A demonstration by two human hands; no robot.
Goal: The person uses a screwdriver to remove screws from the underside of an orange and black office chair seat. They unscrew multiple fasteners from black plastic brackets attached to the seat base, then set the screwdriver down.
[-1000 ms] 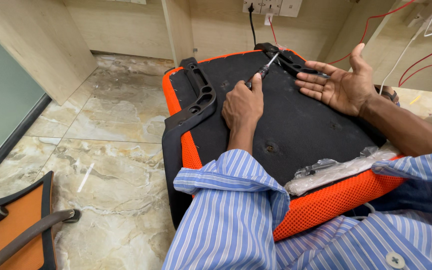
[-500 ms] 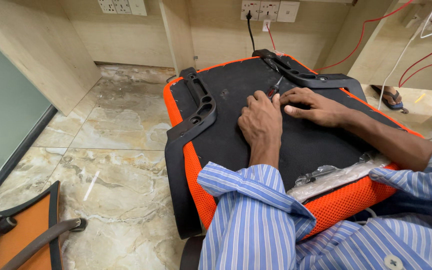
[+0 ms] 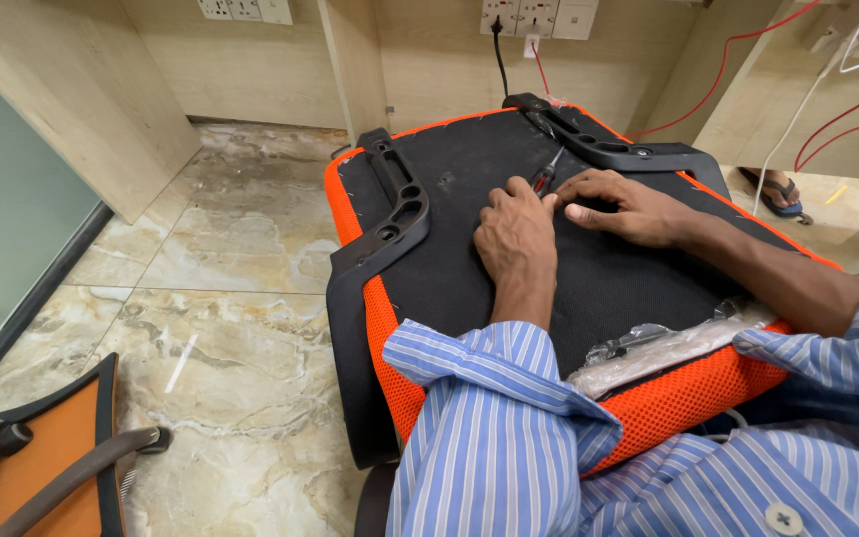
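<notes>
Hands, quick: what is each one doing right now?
Left hand: closed around a screwdriver.
Right hand: holds nothing, fingers resting on the black seat underside.

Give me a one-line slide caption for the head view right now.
Left hand grips a screwdriver on an upturned orange chair seat while the right hand rests flat beside it.

Right hand [image 3: 620,209] came down beside the screwdriver [image 3: 546,174].

Black armrests [image 3: 395,204] flanked my fingers [image 3: 539,196] on both sides; bare seat underside [image 3: 628,273] lay open behind them, until the plastic bag [image 3: 668,348] near my sleeves.
</notes>
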